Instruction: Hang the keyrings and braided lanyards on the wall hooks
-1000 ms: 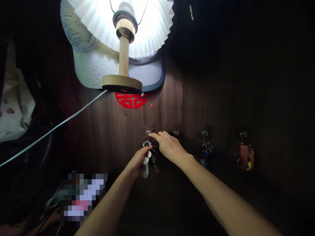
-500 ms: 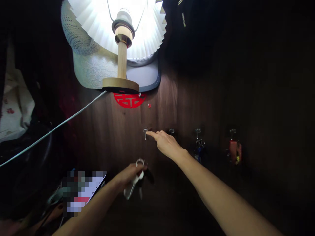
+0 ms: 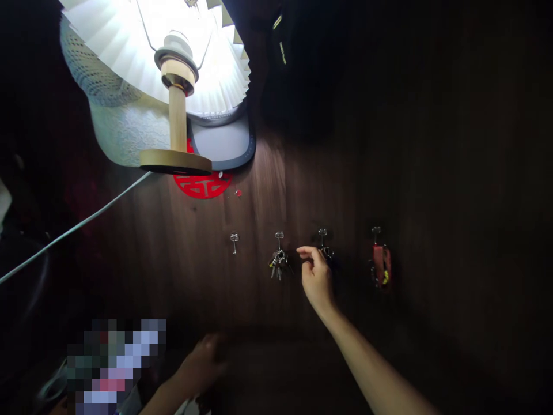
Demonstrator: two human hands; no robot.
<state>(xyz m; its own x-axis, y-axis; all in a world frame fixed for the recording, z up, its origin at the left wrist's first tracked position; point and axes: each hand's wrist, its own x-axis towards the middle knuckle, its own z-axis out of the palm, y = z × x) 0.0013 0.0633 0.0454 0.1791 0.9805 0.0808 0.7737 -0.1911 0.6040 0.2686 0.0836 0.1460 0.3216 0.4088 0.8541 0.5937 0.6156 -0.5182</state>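
Observation:
My right hand [image 3: 317,276] is raised at the dark wood panel, index finger stretched left and thumb apart below it. Nothing shows between its fingers. Just left of it a bunch of keys [image 3: 279,262] hangs from a small metal hook [image 3: 279,235]. Behind its fingers, more keys [image 3: 327,252] on another hook [image 3: 322,232] are partly covered. The leftmost hook [image 3: 234,237] carries nothing. My left hand [image 3: 205,357] is low and blurred; whether it holds anything cannot be seen. A whitish thing [image 3: 192,407] shows beneath its wrist.
A lit lamp with a wooden base [image 3: 175,161] stands out in front of two caps [image 3: 125,129] and a red paper cutout [image 3: 203,184]. Its white cord [image 3: 86,220] runs left. A red key pouch [image 3: 380,262] hangs at right. A blurred-out screen [image 3: 118,369] lies lower left.
The view has shifted, so the panel sits further left. My right hand has left the leftmost hook and moved right. My left hand, which held a key ring, has dropped lower.

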